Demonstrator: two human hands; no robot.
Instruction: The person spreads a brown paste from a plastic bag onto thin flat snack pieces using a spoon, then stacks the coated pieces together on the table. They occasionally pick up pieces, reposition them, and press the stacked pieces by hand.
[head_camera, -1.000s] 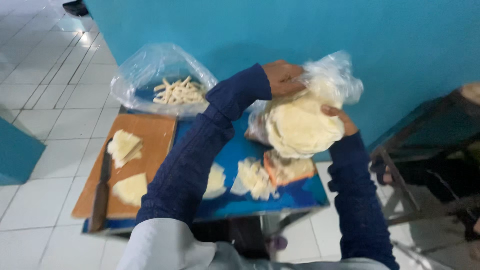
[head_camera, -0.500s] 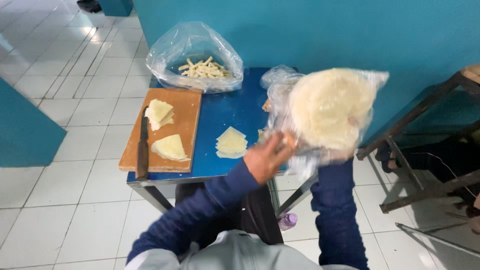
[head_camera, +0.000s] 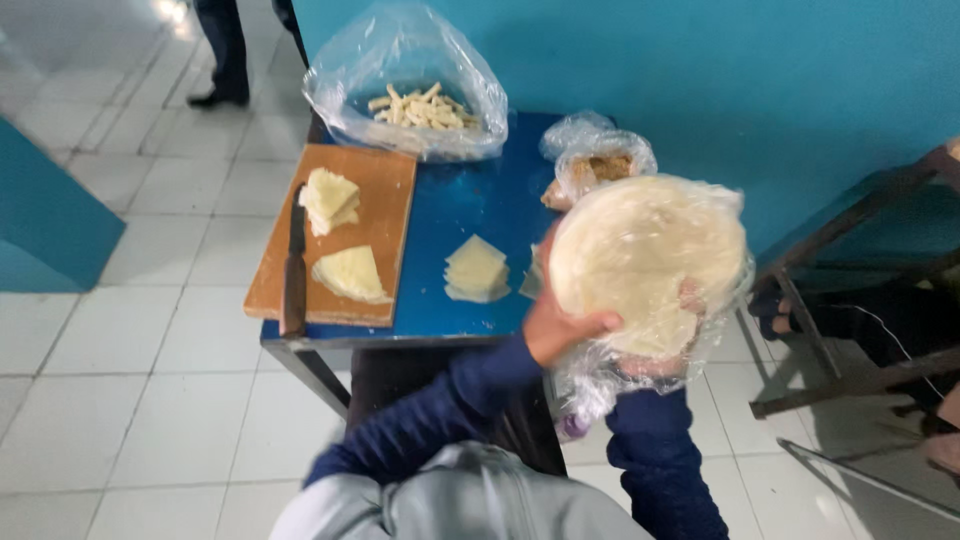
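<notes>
While you hold the stack of round flatbreads (head_camera: 648, 262) in its clear plastic bag off the near right corner of the blue table (head_camera: 470, 200), your left hand (head_camera: 560, 322) grips the stack's lower left edge, thumb pressed over the front, fingers hidden behind. Your right hand (head_camera: 668, 352) sits under the bag, curled around the bottom; only fingertips show through the plastic. Versus half a second ago: the stack has dropped lower and tilted face-up toward you, and the left hand has moved from below the bag up onto its edge. A second ago the bundle was bunched tight over the table; now it is flat and round. The table is unchanged: wooden cutting board (head_camera: 345, 235) on the left with two piles of cut wedges (head_camera: 338, 235) and a knife (head_camera: 295, 270) along its left edge, a loose wedge pile (head_camera: 476, 270) on the bare blue top, an open bag of pale strips (head_camera: 420, 105) at the back, and a smaller bag with brownish contents (head_camera: 600, 165) just behind your stack. New in view: another person's legs (head_camera: 225, 50) at the top left.
</notes>
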